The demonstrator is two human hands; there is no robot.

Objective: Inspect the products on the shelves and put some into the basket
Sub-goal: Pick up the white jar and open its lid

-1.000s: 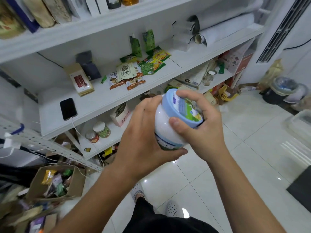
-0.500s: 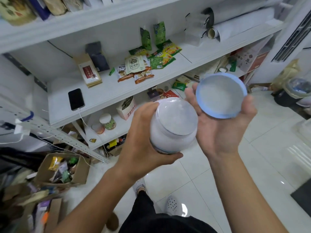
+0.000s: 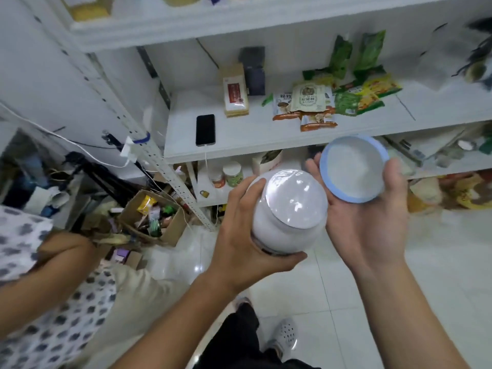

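Head view: the white jar sits just below the centre of the frame, gripped around its belly by the left hand, fingers curled over the far side and thumb underneath. Its mouth faces the camera and is covered by a shiny sealing film. The right hand cradles the blue lid to the right of centre, underside up, thumb hooked over the right rim and fingertips showing behind the left rim. Jar and lid are just beside each other, not touching.

The jar looks like rigid, smooth plastic, probably of moderate weight if full, though its fill cannot be seen. The glossy rounded wall could slip, so a wrap around the widest part, as now, seems the safest hold. The film looks thin and easily punctured, best kept away from fingertips. The lid looks light and stiff and is best pinched at the rim.

Hard to make out: the jar's label is turned away, with only a dark strip visible near the thumb. No basket can be identified. The shelf in the upper half carries snack packets and a phone; the print is mostly unreadable. The right edge is blurred. Another person's patterned sleeve enters at lower left, cut off by the frame
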